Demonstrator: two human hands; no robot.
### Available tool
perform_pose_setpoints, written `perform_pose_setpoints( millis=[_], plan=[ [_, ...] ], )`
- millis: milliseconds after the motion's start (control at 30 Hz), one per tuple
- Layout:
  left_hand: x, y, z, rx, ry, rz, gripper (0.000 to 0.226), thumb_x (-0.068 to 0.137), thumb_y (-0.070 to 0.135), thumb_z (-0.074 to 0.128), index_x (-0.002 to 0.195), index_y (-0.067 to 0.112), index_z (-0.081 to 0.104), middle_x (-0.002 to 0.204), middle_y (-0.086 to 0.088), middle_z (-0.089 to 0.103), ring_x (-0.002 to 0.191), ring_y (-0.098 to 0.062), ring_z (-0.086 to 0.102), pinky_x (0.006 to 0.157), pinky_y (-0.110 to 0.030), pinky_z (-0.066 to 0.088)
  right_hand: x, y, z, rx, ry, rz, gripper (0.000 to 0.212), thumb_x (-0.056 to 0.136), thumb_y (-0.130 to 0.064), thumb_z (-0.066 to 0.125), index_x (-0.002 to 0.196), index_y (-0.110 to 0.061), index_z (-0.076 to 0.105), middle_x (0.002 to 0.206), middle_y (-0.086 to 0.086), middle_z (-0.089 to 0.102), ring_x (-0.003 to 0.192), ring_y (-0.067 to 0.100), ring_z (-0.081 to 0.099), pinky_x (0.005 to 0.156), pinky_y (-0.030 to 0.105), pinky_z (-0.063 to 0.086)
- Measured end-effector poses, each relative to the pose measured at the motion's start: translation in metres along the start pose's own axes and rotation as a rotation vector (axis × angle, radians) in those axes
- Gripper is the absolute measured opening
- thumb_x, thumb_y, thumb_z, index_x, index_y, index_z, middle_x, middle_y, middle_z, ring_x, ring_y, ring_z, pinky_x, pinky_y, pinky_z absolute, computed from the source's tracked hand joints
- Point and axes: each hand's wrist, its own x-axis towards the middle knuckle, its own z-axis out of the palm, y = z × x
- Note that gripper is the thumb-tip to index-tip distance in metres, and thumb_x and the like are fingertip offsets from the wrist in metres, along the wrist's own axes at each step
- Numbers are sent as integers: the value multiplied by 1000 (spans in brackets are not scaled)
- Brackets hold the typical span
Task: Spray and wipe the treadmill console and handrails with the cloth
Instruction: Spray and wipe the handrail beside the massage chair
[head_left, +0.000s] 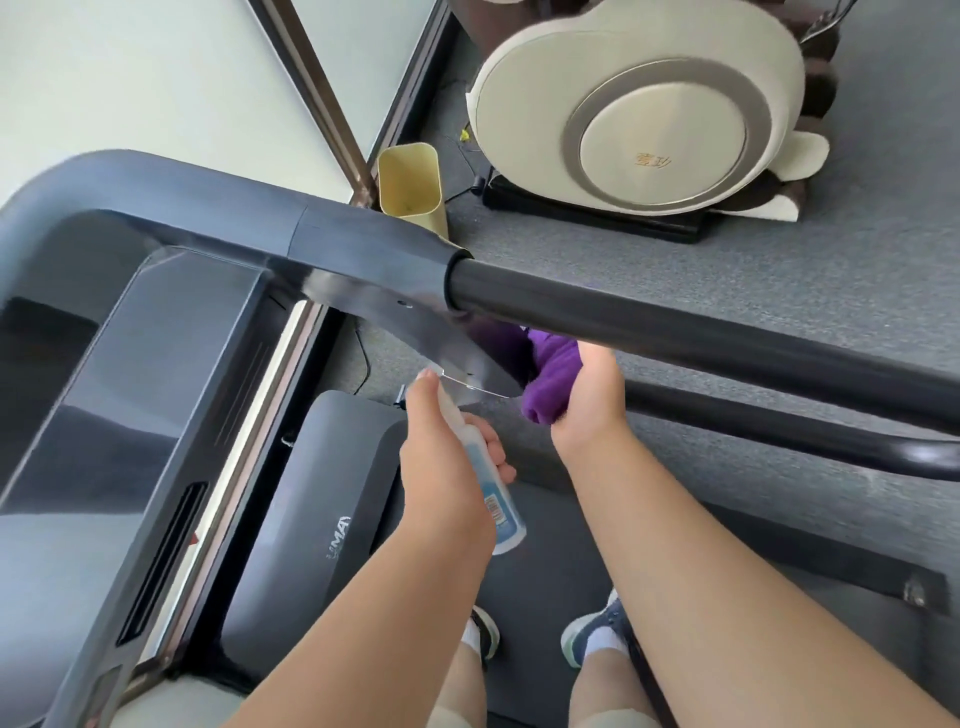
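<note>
At the bottom of the frame two bare forearms reach up from the lower edge, with a pair of sneakers (592, 636) standing on the dark treadmill belt (550, 525) between them. The left hand (441, 457), at centre frame, is wrapped closed around a small spray bottle (501, 512) with a blue and white label; the bottle's base points down toward the belt and its nozzle end sits under the raised forefinger, close to the shiny lower edge of the handrail bracket (410, 322). Just right of it, the right hand (587, 395) is clenched on a bunched purple cloth (545, 384), which is pressed up under the bracket where the black handrail (701, 322) begins. The handrail crosses the frame from centre toward the right edge and hides the upper part of the cloth and the fingertips. A second, lower black bar (779, 431) runs beneath it at right.

Left of the hands lies the grey motor cover (311, 509) with lettering, and farther left the glossy treadmill console (130, 374) fills the left side, its frame curving across the upper left.

Beyond the handrail, on the grey carpet (675, 260), a pale yellow bin (410, 182) stands partly blocked by the frame. In the upper right sits a cream massage chair (649, 114) on a dark base, with thin cables trailing on the floor beside it.
</note>
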Motion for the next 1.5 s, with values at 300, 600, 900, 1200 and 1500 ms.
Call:
perform_pose_setpoints(
  millis=[300, 600, 900, 1200, 1500],
  plan=[
    [5, 7, -4, -137, 77, -88, 51, 85, 58, 54, 59, 16, 42, 56, -2, 39, 47, -19, 35, 50, -27, 30, 8, 3, -11, 174, -240, -49, 63, 101, -27, 30, 101, 32, 53, 50, 17, 46, 27, 24, 26, 44, 17, 33],
    [1, -3, -15, -149, 89, -123, 50, 86, 63, 58, 69, 18, 47, 56, 0, 43, 44, -17, 37, 46, -24, 35, -28, 19, 32, -2, -99, 31, 78, 78, -71, 59, 148, -36, 53, 139, -5, 63, 125, 19, 61, 113, 45, 46],
    [0, 25, -76, -96, 80, -60, 57, 91, 62, 57, 61, 15, 50, 54, -3, 47, 44, -18, 41, 50, -28, 38, -70, 20, 58, 490, -86, 267, 27, 108, -12, 38, 92, 1, 55, 75, 23, 71, 75, 39, 70, 76, 58, 51],
    [-17, 57, -109, -69, -15, -60, 58, 88, 66, 57, 64, 14, 49, 55, -3, 46, 44, -17, 41, 48, -27, 36, -96, 7, 68, 370, -282, 222, 40, 96, 10, 33, 129, 12, 55, 122, 30, 64, 111, 40, 70, 106, 52, 52],
    [-30, 50, -123, -44, -44, -72, 66, 89, 65, 57, 49, 13, 49, 53, -5, 45, 44, -18, 41, 52, -30, 38, -117, 2, 97, 203, -207, 250, 33, 99, 8, 39, 127, 9, 56, 125, 25, 65, 115, 40, 68, 106, 55, 53]
  ],
)
